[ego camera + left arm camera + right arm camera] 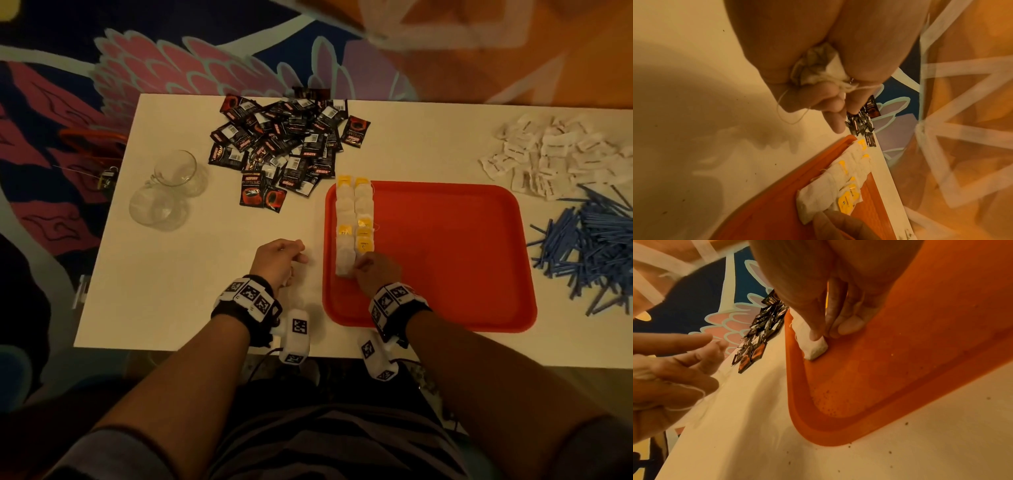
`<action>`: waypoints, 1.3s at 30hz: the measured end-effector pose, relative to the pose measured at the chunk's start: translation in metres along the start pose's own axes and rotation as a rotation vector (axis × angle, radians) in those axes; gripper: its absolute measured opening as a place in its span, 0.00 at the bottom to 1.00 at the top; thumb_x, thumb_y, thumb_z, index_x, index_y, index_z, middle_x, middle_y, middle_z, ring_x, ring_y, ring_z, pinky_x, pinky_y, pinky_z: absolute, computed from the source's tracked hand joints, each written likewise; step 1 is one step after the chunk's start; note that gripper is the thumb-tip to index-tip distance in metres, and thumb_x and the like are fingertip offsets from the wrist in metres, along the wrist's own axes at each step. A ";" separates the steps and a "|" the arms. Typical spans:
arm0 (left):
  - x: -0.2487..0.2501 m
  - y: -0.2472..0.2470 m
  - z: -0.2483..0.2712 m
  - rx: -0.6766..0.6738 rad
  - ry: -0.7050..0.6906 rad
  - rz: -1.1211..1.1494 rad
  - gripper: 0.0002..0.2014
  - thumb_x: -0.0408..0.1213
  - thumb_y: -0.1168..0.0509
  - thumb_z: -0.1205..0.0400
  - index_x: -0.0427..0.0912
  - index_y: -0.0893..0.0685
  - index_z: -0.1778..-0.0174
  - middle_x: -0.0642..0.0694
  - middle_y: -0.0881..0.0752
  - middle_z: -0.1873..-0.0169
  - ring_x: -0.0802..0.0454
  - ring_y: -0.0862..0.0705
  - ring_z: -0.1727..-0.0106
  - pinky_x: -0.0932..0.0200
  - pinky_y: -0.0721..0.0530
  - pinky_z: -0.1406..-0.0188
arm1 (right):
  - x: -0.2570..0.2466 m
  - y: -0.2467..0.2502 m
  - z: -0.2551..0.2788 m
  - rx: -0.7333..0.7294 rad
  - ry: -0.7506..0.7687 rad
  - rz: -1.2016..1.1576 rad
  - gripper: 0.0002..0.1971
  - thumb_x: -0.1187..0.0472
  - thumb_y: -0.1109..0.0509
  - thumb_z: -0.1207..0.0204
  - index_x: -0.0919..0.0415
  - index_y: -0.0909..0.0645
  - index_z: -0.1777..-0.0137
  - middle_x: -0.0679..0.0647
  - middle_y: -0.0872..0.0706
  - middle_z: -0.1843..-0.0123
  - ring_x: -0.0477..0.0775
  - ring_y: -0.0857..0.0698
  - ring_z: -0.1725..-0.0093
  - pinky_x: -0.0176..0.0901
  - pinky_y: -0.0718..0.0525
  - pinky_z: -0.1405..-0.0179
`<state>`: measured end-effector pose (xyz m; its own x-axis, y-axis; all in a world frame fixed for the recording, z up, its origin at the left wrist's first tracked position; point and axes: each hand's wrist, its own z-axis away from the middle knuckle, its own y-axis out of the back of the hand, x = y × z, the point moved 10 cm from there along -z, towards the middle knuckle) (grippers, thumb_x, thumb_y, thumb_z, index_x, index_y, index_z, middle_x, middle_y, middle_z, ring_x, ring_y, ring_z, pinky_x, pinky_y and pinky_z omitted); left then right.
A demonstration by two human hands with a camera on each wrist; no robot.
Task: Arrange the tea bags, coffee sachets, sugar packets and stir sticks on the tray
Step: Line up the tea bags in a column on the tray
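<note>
**Desk:** What are my hands on?

**Operator:** My left hand [279,262] sits on the white table [178,274] just left of the red tray [445,260], fingers curled round a bunch of spare tea bags [818,68], with strings trailing out of the fist. My right hand [375,270] is inside the tray, fingertips [818,335] pressing down on the nearest tea bag [815,348]; the fingers look bent over it, not wrapped round.

**Desk:** And the rest?

**Operator:** Beyond my right hand, two rows of tea bags [354,219] run away along the tray's left rim. Coffee sachets [287,144] are heaped far beyond the left hand; sugar packets [555,150] and blue stir sticks [589,246] lie past the tray's right side, both cut off by the frame edge. Sachet print is mostly unreadable. Two glass cups [168,192] lie far left.
</note>
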<state>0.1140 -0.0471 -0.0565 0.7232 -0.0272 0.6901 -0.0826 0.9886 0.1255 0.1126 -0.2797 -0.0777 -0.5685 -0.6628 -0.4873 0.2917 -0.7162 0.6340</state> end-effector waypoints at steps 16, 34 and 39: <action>0.058 -0.065 0.020 -0.172 0.120 0.236 0.33 0.68 0.53 0.15 0.43 0.17 0.61 0.44 0.15 0.71 0.51 0.22 0.80 0.65 0.29 0.82 | -0.141 0.077 0.068 -0.092 0.755 0.024 0.14 0.64 0.22 0.29 0.51 0.11 0.44 0.41 0.16 0.55 0.31 0.21 0.59 0.19 0.27 0.60; 0.097 -0.104 0.038 -0.388 0.075 0.147 0.09 0.40 0.40 0.11 0.39 0.19 0.51 0.47 0.19 0.71 0.57 0.27 0.77 0.70 0.37 0.90 | -0.160 0.161 0.067 0.000 0.725 -0.304 0.12 0.66 0.26 0.25 0.48 0.20 0.62 0.42 0.14 0.69 0.39 0.16 0.66 0.42 0.17 0.55; 0.109 -0.092 0.039 -0.338 0.009 0.187 0.13 0.45 0.35 0.13 0.38 0.16 0.54 0.49 0.26 0.73 0.58 0.33 0.80 0.68 0.40 0.90 | -0.162 0.172 0.059 0.037 0.698 -0.337 0.12 0.65 0.27 0.23 0.46 0.22 0.61 0.43 0.15 0.73 0.43 0.17 0.67 0.45 0.18 0.56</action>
<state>0.1735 -0.1472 0.0345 0.7228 0.1584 0.6726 0.0160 0.9693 -0.2454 0.2098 -0.2826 0.1460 -0.0019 -0.4034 -0.9150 0.1559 -0.9040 0.3982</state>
